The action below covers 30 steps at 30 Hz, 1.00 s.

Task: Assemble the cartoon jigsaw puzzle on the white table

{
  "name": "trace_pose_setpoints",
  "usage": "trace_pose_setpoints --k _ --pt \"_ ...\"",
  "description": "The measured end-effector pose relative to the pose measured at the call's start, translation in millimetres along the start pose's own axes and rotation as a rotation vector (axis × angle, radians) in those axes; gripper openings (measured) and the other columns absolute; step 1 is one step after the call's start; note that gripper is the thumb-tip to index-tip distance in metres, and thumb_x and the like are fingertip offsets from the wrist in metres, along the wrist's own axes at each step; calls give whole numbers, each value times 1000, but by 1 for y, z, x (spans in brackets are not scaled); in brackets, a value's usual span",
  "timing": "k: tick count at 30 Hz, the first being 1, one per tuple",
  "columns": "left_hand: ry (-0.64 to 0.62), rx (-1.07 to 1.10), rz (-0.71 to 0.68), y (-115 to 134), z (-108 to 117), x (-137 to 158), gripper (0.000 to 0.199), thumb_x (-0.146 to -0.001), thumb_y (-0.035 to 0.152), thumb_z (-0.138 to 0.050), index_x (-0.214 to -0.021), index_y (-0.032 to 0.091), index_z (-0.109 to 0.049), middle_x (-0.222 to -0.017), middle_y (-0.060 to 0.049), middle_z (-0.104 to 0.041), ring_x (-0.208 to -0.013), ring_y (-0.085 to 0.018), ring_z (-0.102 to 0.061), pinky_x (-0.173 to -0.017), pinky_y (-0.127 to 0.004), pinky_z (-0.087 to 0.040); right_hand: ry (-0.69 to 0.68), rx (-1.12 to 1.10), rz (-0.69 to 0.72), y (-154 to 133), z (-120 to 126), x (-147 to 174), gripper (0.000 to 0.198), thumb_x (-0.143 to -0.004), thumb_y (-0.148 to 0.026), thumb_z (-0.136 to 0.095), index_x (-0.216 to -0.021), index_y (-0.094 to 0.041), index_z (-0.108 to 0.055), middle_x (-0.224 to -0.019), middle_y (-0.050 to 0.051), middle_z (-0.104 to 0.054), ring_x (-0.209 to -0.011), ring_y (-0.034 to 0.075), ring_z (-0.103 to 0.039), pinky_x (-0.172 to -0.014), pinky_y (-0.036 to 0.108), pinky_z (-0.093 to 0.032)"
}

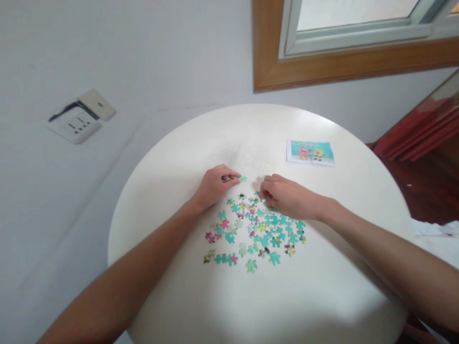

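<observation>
Loose jigsaw puzzle pieces (pixel 263 227), mostly turquoise with pink and yellow bits, lie scattered over the middle of a round white table (pixel 251 310). Beyond the upper left of the scatter, my left hand (pixel 218 184) pinches a turquoise puzzle piece (pixel 243 178) between thumb and fingers, at the tabletop. My right hand (pixel 283 193) is over the upper right edge of the pieces with its fingers curled down among them. Its fingertips are partly hidden, so what they grip, if anything, does not show clearly.
A picture card (pixel 311 153) with cartoon figures on turquoise lies at the table's back right. Behind stand a white wall with a socket (pixel 76 125) on the left and a wood-framed window (pixel 267 71). A red curtain (pixel 419 126) hangs at the right.
</observation>
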<state>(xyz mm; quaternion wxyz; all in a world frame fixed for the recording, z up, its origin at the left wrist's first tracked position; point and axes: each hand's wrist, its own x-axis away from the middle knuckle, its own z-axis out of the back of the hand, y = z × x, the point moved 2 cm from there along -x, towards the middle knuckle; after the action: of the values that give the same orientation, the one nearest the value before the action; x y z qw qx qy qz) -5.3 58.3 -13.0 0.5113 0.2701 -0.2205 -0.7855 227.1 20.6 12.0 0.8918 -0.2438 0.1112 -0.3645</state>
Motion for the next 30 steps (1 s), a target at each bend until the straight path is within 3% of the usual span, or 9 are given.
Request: trace_pose_setpoints --k 4,8,11,18,26,30 --pt "-4 2 -3 1 0 0 18 -82 28 -69 -96 21 -77 -90 -3 -68 -76 -14 -60 -72 -27 -46 22 -320 -104 7 3 -5 4 -79 -16 -59 -79 -17 -63 -69 2 -62 -63 12 -52 -61 28 -38" --pt "-12 8 -19 5 -4 0 17 -81 29 -71 -95 22 -78 -90 -3 -68 -80 -15 -61 -73 -27 -46 291 -493 -211 24 2 -16 6 -77 -21 -62 -74 -16 -63 -68 3 -64 -61 12 -54 -61 28 -42" --pt "-13 6 -35 10 -7 0 16 -80 28 -72 -95 23 -78 -89 -3 -67 -81 -16 -61 -74 -28 -46 407 -520 -257 32 -5 -26 7 -75 -22 -62 -71 -16 -64 -70 4 -66 -62 13 -55 -62 29 -44" --pt "1 -16 -66 12 -12 0 16 -80 26 -74 -95 24 -78 -87 -3 -67 -85 -17 -61 -77 -29 -47 370 -402 -210 29 -16 -39 13 -76 -21 -58 -74 -16 -70 -67 4 -67 -61 14 -56 -60 29 -42" --pt "5 -16 -87 12 -12 1 15 -80 24 -74 -95 24 -78 -87 -3 -67 -85 -17 -61 -79 -30 -47 359 -214 -273 23 -16 -38 15 -79 -21 -56 -75 -17 -70 -67 4 -66 -58 12 -52 -58 29 -37" --pt "11 -18 -92 13 -11 2 15 -80 25 -74 -95 24 -78 -88 -3 -67 -85 -17 -61 -79 -30 -46 346 -214 -200 24 -12 -37 14 -80 -23 -59 -79 -17 -71 -72 4 -66 -62 13 -54 -62 29 -39"
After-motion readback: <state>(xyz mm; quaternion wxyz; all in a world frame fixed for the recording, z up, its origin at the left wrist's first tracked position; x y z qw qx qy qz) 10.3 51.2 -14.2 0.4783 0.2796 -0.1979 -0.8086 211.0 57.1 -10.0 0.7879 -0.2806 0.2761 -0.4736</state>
